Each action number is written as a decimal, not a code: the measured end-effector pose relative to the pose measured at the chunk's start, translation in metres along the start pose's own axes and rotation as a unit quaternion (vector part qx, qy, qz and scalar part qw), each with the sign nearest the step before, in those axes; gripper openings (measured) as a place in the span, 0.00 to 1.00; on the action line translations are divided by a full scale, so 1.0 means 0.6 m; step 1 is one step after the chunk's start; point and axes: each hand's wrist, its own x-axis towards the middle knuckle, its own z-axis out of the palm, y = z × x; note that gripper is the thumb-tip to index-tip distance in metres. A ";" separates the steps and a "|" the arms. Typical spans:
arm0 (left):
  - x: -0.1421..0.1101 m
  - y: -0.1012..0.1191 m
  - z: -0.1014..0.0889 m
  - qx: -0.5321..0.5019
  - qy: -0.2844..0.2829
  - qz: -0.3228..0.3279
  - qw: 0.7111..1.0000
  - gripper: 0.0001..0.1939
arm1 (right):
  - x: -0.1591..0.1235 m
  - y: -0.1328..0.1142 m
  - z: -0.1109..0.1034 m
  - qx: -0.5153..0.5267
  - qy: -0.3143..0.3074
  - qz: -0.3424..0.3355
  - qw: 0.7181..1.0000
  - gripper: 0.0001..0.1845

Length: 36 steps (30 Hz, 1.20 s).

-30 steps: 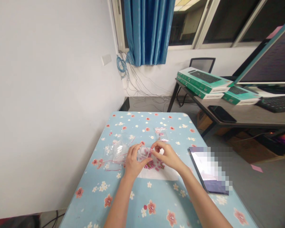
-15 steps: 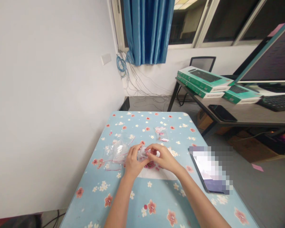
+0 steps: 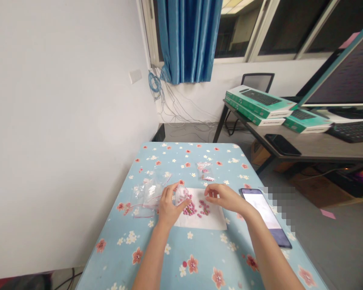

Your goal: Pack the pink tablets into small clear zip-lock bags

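My left hand (image 3: 168,205) pinches a small clear zip bag (image 3: 181,194) holding a few pink beads, just above a white sheet (image 3: 214,219) on the flowered table. Several pink beads (image 3: 196,208) lie scattered on that sheet. My right hand (image 3: 222,197) hovers to the right of the bag, over the sheet's far edge, with fingers loosely curled and nothing visible in them.
A pile of empty clear zip bags (image 3: 145,194) lies left of my left hand. Another small filled bag (image 3: 205,171) rests farther back. A phone (image 3: 268,215) lies at the table's right edge. A desk with green keyboard boxes (image 3: 258,104) stands to the right.
My right hand has let go of the small bag and moved away to the right. The left hand still holds the bag. The beads on the sheet are now uncovered.
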 end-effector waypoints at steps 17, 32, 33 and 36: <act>-0.002 -0.004 0.002 -0.008 -0.005 -0.010 1.000 0.28 | 0.003 0.020 0.020 -0.008 -0.101 0.031 0.994 0.04; -0.002 -0.003 0.002 0.008 -0.013 0.019 1.000 0.28 | 0.006 -0.007 0.009 -0.033 0.050 0.003 0.998 0.04; -0.002 -0.003 0.002 0.012 -0.016 0.026 0.999 0.28 | 0.007 -0.014 0.009 -0.023 0.079 -0.009 0.997 0.04; -0.001 0.002 0.001 0.022 -0.023 0.046 0.998 0.29 | 0.010 -0.038 0.013 0.027 0.124 -0.059 0.990 0.05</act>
